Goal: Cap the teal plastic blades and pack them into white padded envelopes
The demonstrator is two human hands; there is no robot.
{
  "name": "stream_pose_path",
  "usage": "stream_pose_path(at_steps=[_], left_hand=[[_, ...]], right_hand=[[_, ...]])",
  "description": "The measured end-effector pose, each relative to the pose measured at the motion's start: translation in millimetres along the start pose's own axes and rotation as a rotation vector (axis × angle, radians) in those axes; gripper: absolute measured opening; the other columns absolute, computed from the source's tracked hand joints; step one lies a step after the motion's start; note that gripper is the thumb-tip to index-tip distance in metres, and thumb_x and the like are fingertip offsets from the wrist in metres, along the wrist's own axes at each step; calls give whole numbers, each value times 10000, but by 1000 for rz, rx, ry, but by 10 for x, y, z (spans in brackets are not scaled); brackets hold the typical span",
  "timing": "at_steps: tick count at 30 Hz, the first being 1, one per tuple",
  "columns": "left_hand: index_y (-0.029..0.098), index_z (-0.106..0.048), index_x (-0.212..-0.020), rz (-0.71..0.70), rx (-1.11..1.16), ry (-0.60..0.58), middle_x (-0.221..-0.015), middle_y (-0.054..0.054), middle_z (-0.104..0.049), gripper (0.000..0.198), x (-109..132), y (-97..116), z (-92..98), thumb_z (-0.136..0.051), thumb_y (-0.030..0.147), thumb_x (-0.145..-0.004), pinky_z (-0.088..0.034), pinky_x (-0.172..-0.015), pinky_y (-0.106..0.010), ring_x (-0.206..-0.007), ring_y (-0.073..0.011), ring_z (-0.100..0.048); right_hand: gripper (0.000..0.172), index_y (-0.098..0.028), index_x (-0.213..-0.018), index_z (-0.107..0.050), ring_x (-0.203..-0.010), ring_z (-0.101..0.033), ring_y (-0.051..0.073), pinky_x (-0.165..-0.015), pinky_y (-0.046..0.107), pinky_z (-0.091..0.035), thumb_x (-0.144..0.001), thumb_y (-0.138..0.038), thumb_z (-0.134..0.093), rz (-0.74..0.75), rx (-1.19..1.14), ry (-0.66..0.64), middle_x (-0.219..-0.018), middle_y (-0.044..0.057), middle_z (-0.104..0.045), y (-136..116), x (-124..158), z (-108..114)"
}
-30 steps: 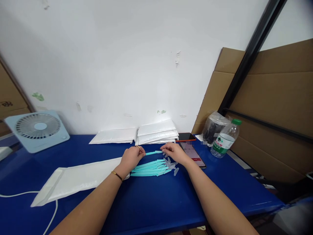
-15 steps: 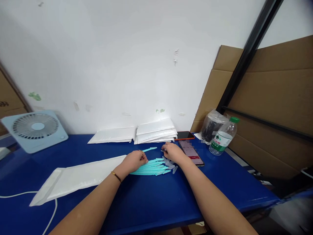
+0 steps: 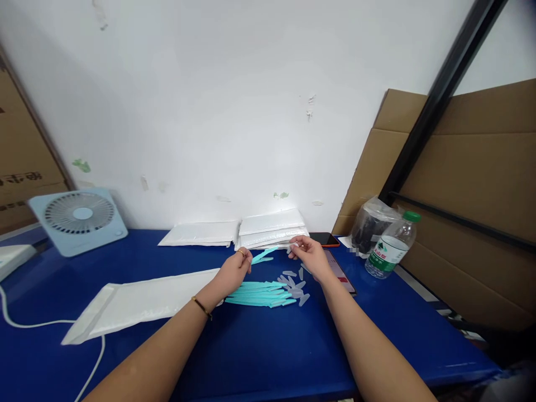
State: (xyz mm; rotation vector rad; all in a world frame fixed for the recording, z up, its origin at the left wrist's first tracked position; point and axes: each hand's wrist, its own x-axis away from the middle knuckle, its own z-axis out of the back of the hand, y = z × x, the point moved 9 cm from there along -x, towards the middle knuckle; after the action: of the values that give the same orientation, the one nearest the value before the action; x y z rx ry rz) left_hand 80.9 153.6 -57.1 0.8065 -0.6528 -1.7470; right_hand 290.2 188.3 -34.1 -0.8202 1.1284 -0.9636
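Observation:
My left hand (image 3: 235, 269) pinches one teal plastic stick (image 3: 264, 254) and holds it raised and tilted above the blue table (image 3: 259, 346). My right hand (image 3: 309, 257) is closed in a pinch on a small clear plastic cap (image 3: 292, 244) just off the stick's far tip. Below both hands lies a pile of several teal sticks (image 3: 259, 293), with several loose clear caps (image 3: 296, 285) scattered at its right end.
A white padded envelope (image 3: 138, 304) lies at left, with stacks of envelopes (image 3: 272, 229) by the wall. Also here are a light-blue fan (image 3: 79, 220), a white cable (image 3: 50, 324), phones (image 3: 335, 262), a water bottle (image 3: 391, 245), a bagged dark object (image 3: 368, 223) and cardboard (image 3: 469, 184).
My left hand lifted one teal stick off the table. My right hand rose from the caps to the stick's tip with a clear cap. The camera tilted slightly.

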Motion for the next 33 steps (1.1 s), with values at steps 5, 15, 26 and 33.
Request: stream_pose_path(at_steps=[5, 15, 26, 33], left_hand=[[186, -640, -887, 62, -1, 5, -666, 0, -570, 444, 13, 14, 57, -314, 483, -835, -366, -569, -239, -607, -142, -500], [209, -624, -1003, -1, -103, 53, -944, -36, -617, 387, 4, 23, 100, -435, 457, -774, -418, -753, -278, -854, -199, -558], [203, -616, -1037, 6, -176, 1, -939, -52, -616, 397, 19, 43, 69, -411, 453, -807, -415, -755, -277, -848, -200, -554], [214, -622, -1043, -10, -199, 6, -929, -48, -604, 374, 18, 53, 78, -423, 433, -815, -412, -739, -269, -840, -197, -551]], right_hand=[[321, -135, -760, -598, -545, -593, 128, -526, 233, -443, -633, -412, -701, -174, -368, 45, -655, 35, -620, 104, 43, -28], [295, -146, -729, -590, -437, -527, 86, -414, 193, -362, -653, -414, -689, -167, -402, 22, -604, 4, -606, 98, 75, -161], [282, -154, -772, -614, -533, -564, 117, -513, 228, -419, -655, -400, -682, -106, -316, 2, -618, 19, -612, -12, 77, -125], [229, -147, -797, -635, -555, -545, 110, -561, 235, -423, -671, -334, -674, -60, -260, -54, -579, 9, -597, -50, 66, -82]])
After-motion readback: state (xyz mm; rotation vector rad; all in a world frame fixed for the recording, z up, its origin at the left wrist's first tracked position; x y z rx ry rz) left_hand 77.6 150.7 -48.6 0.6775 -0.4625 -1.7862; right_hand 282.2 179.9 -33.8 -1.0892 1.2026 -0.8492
